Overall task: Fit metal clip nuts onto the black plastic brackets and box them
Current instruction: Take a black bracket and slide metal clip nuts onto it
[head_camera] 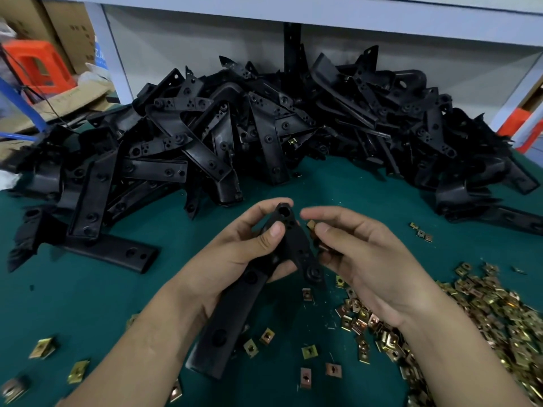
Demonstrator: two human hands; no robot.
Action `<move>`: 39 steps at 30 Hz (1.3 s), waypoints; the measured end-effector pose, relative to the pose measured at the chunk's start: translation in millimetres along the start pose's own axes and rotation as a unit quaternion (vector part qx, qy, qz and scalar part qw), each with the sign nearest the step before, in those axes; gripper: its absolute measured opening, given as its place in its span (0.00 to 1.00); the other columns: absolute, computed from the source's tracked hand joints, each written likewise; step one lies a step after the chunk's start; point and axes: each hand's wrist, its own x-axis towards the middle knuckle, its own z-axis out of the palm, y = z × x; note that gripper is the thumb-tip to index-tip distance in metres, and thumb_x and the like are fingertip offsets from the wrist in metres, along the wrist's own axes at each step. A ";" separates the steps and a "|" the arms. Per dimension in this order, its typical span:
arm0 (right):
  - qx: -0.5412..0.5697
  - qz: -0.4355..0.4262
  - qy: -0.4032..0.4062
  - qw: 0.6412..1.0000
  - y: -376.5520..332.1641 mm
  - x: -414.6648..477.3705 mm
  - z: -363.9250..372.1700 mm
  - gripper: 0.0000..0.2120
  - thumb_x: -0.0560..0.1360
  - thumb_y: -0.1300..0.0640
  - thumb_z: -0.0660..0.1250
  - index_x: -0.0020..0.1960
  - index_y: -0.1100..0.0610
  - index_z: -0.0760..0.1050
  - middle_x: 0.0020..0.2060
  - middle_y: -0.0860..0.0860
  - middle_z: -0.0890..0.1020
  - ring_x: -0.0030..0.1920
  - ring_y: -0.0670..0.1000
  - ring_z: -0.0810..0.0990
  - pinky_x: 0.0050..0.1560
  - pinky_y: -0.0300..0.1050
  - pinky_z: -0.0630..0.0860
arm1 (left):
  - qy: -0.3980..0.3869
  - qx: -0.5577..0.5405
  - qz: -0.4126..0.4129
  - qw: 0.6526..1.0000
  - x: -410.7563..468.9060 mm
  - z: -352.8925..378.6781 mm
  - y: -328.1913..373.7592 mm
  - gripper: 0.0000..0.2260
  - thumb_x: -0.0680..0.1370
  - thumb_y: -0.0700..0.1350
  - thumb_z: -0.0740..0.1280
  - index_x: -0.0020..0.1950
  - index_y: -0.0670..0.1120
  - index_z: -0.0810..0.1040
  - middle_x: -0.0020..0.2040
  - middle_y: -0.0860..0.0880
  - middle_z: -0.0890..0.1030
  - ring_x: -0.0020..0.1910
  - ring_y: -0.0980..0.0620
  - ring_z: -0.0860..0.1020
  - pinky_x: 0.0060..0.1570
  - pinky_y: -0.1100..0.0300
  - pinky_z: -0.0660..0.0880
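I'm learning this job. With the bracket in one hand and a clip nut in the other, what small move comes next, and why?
Probably push the clip nut onto the edge of the bracket: the right hand pinches it just beside that edge, and the left hand grips the bracket.

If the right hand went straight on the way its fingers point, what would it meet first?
Probably the black bracket held in the left hand: the right hand, pinching a clip nut, points at its upper arm close by. Depth is unclear from one view.
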 end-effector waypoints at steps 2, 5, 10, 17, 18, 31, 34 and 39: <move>0.007 -0.002 -0.010 1.000 -0.9 -0.5 0.7 0.11 0.71 0.55 0.70 0.52 0.52 0.85 0.47 0.53 0.85 0.50 0.49 0.82 0.51 0.42 0.81 | -0.006 -0.005 0.003 1.000 -0.4 -0.6 0.2 0.21 0.72 0.45 0.77 0.64 0.49 0.79 0.46 0.43 0.83 0.40 0.47 0.84 0.40 0.59 0.81; 0.021 0.001 -0.017 1.000 -1.2 -0.9 1.2 0.11 0.69 0.55 0.72 0.51 0.53 0.85 0.45 0.53 0.83 0.46 0.49 0.82 0.47 0.40 0.80 | -0.001 0.000 0.000 1.000 -1.5 -1.1 1.2 0.21 0.70 0.48 0.80 0.61 0.53 0.82 0.47 0.45 0.84 0.46 0.48 0.85 0.45 0.57 0.81; 0.049 -0.004 -0.023 0.999 -2.1 -1.7 2.1 0.08 0.66 0.55 0.75 0.45 0.51 0.82 0.41 0.54 0.83 0.43 0.50 0.81 0.45 0.41 0.81 | -0.017 -0.009 -0.005 1.000 -4.2 2.5 3.1 0.17 0.75 0.43 0.74 0.63 0.50 0.79 0.44 0.45 0.84 0.39 0.48 0.84 0.39 0.60 0.81; 0.042 0.004 -0.009 0.999 -3.9 -3.1 4.7 0.12 0.65 0.54 0.75 0.48 0.55 0.86 0.44 0.55 0.86 0.46 0.50 0.85 0.47 0.40 0.81 | -0.013 0.003 -0.015 1.000 -4.7 3.2 3.1 0.12 0.76 0.43 0.73 0.58 0.53 0.83 0.48 0.45 0.85 0.43 0.50 0.85 0.42 0.59 0.81; 0.043 0.009 -0.006 0.999 -3.6 -3.0 5.0 0.12 0.65 0.53 0.75 0.47 0.56 0.86 0.45 0.56 0.86 0.46 0.50 0.85 0.47 0.40 0.81 | -0.008 0.008 -0.018 1.000 -4.1 3.1 3.2 0.12 0.75 0.44 0.73 0.57 0.55 0.84 0.48 0.47 0.85 0.45 0.51 0.85 0.43 0.59 0.81; 0.019 0.055 0.014 0.998 -4.1 -4.8 12.0 0.12 0.64 0.45 0.75 0.35 0.54 0.84 0.33 0.49 0.82 0.33 0.44 0.79 0.33 0.35 0.75 | -0.058 0.053 -0.023 0.997 -1.6 -1.1 -1.9 0.15 0.76 0.44 0.70 0.63 0.53 0.81 0.51 0.44 0.82 0.57 0.36 0.72 0.53 0.51 0.77; 0.006 0.062 0.011 0.998 -6.5 -6.3 10.8 0.11 0.63 0.46 0.75 0.33 0.54 0.83 0.30 0.49 0.80 0.30 0.42 0.77 0.28 0.33 0.72 | -0.066 0.040 -0.027 0.997 -2.2 -0.6 -1.6 0.15 0.77 0.43 0.70 0.63 0.52 0.80 0.52 0.44 0.83 0.56 0.39 0.79 0.50 0.52 0.80; -0.051 0.076 -0.023 0.996 -10.1 -7.2 2.3 0.09 0.63 0.47 0.76 0.32 0.53 0.83 0.28 0.49 0.79 0.30 0.43 0.76 0.28 0.33 0.71 | -0.097 0.050 -0.047 0.993 -3.6 -0.9 0.0 0.14 0.78 0.43 0.69 0.63 0.52 0.80 0.51 0.48 0.84 0.49 0.51 0.84 0.49 0.55 0.82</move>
